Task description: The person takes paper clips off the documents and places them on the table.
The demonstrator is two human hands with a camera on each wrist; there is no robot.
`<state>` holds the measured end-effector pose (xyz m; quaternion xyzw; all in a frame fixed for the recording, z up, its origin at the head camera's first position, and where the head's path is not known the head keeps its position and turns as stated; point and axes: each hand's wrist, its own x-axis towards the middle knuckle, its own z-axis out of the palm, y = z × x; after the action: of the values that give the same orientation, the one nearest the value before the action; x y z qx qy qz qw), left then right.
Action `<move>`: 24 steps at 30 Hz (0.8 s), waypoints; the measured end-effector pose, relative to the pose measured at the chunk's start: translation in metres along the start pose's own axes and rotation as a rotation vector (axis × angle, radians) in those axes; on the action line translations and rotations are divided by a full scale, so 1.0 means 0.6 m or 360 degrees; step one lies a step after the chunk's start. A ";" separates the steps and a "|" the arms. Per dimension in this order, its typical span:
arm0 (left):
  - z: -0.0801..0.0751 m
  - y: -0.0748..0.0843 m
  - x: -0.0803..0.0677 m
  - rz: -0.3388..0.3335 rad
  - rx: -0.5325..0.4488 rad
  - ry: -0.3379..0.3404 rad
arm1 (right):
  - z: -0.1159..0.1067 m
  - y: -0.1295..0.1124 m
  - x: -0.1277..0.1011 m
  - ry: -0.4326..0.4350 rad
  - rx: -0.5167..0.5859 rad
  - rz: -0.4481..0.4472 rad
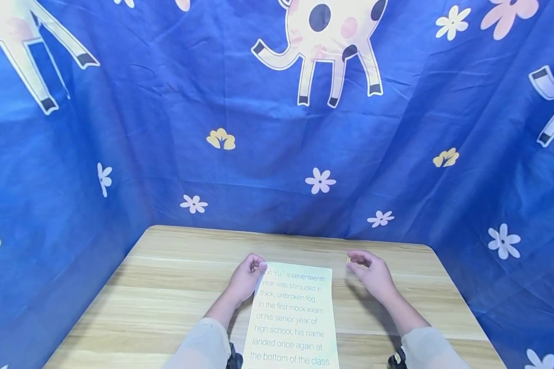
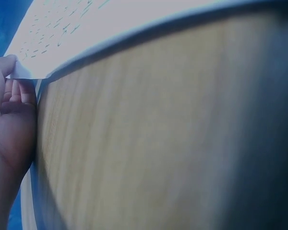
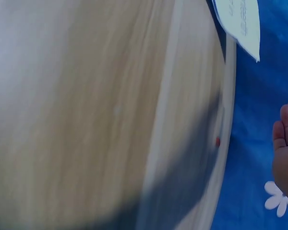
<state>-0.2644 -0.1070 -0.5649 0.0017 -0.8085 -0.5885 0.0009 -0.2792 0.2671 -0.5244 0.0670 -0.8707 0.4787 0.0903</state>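
A printed sheet of paper [image 1: 292,318] lies flat near the front middle of the wooden surface [image 1: 166,287], its green text running toward the person. The left hand [image 1: 245,278] sits at the sheet's far left corner; the left wrist view shows thumb and curled fingers [image 2: 20,91] pinching that corner, lifted slightly off the surface. The right hand [image 1: 373,272] hovers just right of the sheet's far right corner, apart from the paper, fingers loosely curled; a small yellowish object [image 1: 349,259] sits at its fingertips, too small to identify, and whether it is held cannot be told. A blue cartoon-print cloth [image 1: 277,143] hangs behind the surface.
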 end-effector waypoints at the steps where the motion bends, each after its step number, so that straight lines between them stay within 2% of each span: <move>1: -0.001 0.000 0.001 0.0000 0.0001 -0.0003 | -0.003 0.003 -0.001 0.0009 -0.0009 0.0006; 9: -0.006 0.000 0.012 -0.0003 0.0001 -0.0019 | -0.020 0.029 -0.005 0.0061 -0.0032 0.0039; 24: -0.006 0.001 0.011 -0.0004 0.0009 -0.0011 | -0.060 0.057 -0.006 0.0079 -0.0167 0.0100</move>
<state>-0.2709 -0.1102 -0.5635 0.0007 -0.8101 -0.5862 -0.0027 -0.2791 0.3159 -0.5342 0.0230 -0.8938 0.4365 0.1003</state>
